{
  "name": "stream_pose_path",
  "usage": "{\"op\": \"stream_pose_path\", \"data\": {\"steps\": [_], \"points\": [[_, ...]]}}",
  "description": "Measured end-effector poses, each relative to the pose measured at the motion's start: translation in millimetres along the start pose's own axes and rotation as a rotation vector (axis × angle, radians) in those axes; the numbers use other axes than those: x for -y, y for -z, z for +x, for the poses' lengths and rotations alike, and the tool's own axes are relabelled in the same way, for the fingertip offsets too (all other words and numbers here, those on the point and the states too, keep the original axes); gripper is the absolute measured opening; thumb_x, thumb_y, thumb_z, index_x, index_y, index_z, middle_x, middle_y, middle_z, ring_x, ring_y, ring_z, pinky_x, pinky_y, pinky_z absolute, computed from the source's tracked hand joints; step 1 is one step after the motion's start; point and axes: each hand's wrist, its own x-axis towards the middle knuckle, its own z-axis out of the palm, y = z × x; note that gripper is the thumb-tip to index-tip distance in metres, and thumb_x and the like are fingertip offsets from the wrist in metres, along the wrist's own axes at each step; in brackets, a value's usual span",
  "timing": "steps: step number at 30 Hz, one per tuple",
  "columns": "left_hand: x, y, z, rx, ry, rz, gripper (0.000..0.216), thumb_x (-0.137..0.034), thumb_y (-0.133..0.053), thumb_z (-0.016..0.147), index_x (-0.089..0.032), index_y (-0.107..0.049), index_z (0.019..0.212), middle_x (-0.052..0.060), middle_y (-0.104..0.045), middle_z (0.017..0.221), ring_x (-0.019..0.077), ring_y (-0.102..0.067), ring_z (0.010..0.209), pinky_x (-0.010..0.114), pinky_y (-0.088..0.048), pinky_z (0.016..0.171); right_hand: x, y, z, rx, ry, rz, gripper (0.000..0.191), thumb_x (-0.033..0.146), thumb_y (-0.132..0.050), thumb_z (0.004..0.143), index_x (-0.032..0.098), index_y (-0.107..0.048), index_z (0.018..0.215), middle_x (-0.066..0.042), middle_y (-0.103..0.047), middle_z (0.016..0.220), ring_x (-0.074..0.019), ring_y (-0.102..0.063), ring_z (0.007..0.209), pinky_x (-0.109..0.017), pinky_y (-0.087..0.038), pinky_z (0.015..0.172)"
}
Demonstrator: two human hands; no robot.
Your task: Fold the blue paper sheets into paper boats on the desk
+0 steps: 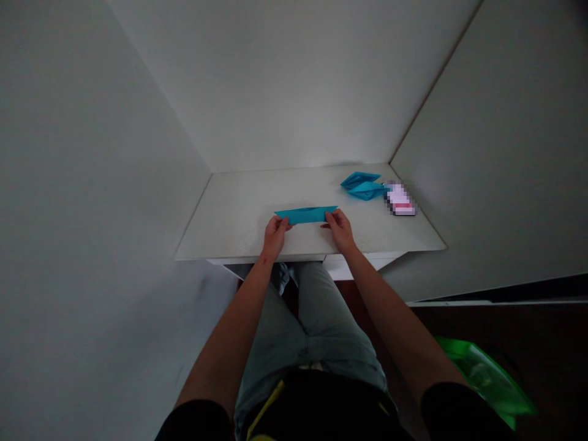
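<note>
A long strip of folded blue paper (306, 215) with pointed ends is stretched level between my hands, over the white table. My left hand (275, 235) pinches its left end, thumb on the near face. At the right end my right hand (339, 229) grips it the same way. The fingers behind the paper are partly hidden. Two folded blue paper boats (366, 190) lie close together farther back on the right, apart from my hands.
The white table (229, 214) has walls at its back and both sides. A phone-like thing with a pixelated face (400, 199) lies at the right, touching a paper boat's tip. A green plastic bag (489, 376) is on the dark floor at lower right.
</note>
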Motion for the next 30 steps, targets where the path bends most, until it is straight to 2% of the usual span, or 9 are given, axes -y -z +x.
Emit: {"op": "stream_pose_path", "data": {"steps": [4, 9, 14, 17, 19, 22, 24, 27, 30], "points": [[0.3, -1.8, -0.1, 0.020, -0.003, -0.075, 0.053, -0.070, -0.074, 0.088, -0.021, -0.056, 0.093, 0.005, -0.076, 0.095, 0.0211, -0.078, 0.088, 0.042, -0.063, 0.093, -1.0, -0.7, -0.2, 0.032, -0.065, 0.058, 0.063, 0.085, -0.069, 0.080, 0.027, -0.047, 0.092, 0.001, -0.061, 0.083, -0.0214, -0.073, 0.085, -0.032, -0.062, 0.065], [-2.4, 0.5, -4.8, 0.067, -0.058, 0.099, 0.053, -0.062, -0.086, 0.075, -0.020, -0.069, 0.103, 0.005, -0.078, 0.093, 0.0230, -0.074, 0.090, 0.039, -0.063, 0.084, 3.0, -1.4, -3.0, 0.108, -0.075, 0.036, 0.062, 0.082, -0.072, 0.079, 0.028, -0.049, 0.098, 0.000, -0.069, 0.085, -0.0210, -0.073, 0.080, -0.033, -0.059, 0.065], [-6.3, 2.7, -7.9, 0.121, -0.051, 0.188, 0.040, -0.060, -0.081, 0.080, -0.020, -0.077, 0.082, 0.006, -0.081, 0.088, 0.0274, -0.077, 0.093, 0.042, -0.062, 0.090, 5.1, -4.1, -6.3, 0.163, -0.047, 0.015, 0.064, 0.071, -0.090, 0.065, 0.026, -0.055, 0.095, 0.001, -0.071, 0.083, -0.0204, -0.070, 0.078, -0.037, -0.060, 0.074], [-5.5, 1.6, -6.5, 0.076, -0.051, 0.167, 0.056, -0.073, -0.067, 0.089, -0.019, -0.074, 0.076, 0.008, -0.081, 0.082, 0.0274, -0.078, 0.090, 0.043, -0.062, 0.091, 5.5, -2.9, -6.2, 0.108, -0.056, -0.020, 0.061, 0.079, -0.081, 0.072, 0.026, -0.056, 0.091, 0.000, -0.069, 0.078, -0.0212, -0.069, 0.074, -0.040, -0.060, 0.076], [-3.6, 0.8, -5.1, 0.020, -0.028, 0.106, 0.067, -0.082, -0.056, 0.093, -0.018, -0.071, 0.078, 0.009, -0.078, 0.076, 0.0251, -0.077, 0.078, 0.040, -0.063, 0.081, 5.5, -0.7, -5.3, 0.060, -0.058, -0.048, 0.061, 0.085, -0.070, 0.079, 0.026, -0.056, 0.087, -0.001, -0.067, 0.073, -0.0215, -0.067, 0.070, -0.041, -0.060, 0.075], [-1.2, 0.7, -3.6, -0.046, -0.019, 0.026, 0.073, -0.089, -0.049, 0.092, -0.018, -0.066, 0.090, 0.005, -0.073, 0.073, 0.0180, -0.071, 0.059, 0.033, -0.061, 0.065, 4.3, 1.5, -3.6, -0.010, -0.047, -0.084, 0.064, 0.089, -0.056, 0.086, 0.026, -0.055, 0.080, -0.002, -0.065, 0.069, -0.0225, -0.067, 0.070, -0.041, -0.060, 0.077], [-0.7, 1.4, -3.3, -0.054, -0.041, 0.005, 0.071, -0.088, -0.050, 0.092, -0.019, -0.065, 0.102, 0.003, -0.073, 0.081, 0.0140, -0.068, 0.054, 0.031, -0.060, 0.062, 3.4, 1.6, -2.8, -0.027, -0.033, -0.114, 0.064, 0.088, -0.050, 0.090, 0.025, -0.057, 0.081, -0.002, -0.063, 0.069, -0.0230, -0.067, 0.073, -0.041, -0.059, 0.078], [-0.7, 2.4, -3.5, -0.041, -0.064, -0.026, 0.070, -0.086, -0.047, 0.095, -0.021, -0.064, 0.112, 0.004, -0.074, 0.095, 0.0128, -0.069, 0.056, 0.030, -0.061, 0.060, 4.9, 1.9, -4.1, -0.010, 0.040, -0.140, 0.059, 0.081, -0.051, 0.095, 0.025, -0.065, 0.108, -0.001, -0.062, 0.077, -0.0215, -0.066, 0.072, -0.040, -0.060, 0.075], [-0.7, 2.5, -3.4, -0.024, -0.070, -0.051, 0.070, -0.086, -0.048, 0.095, -0.020, -0.065, 0.111, 0.006, -0.074, 0.096, 0.0150, -0.071, 0.061, 0.031, -0.062, 0.061, 10.6, 7.7, -11.1, 0.018, 0.123, -0.168, 0.062, 0.071, -0.061, 0.095, 0.029, -0.056, 0.141, -0.002, -0.064, 0.092, -0.0194, -0.063, 0.069, -0.038, -0.060, 0.069]]}}
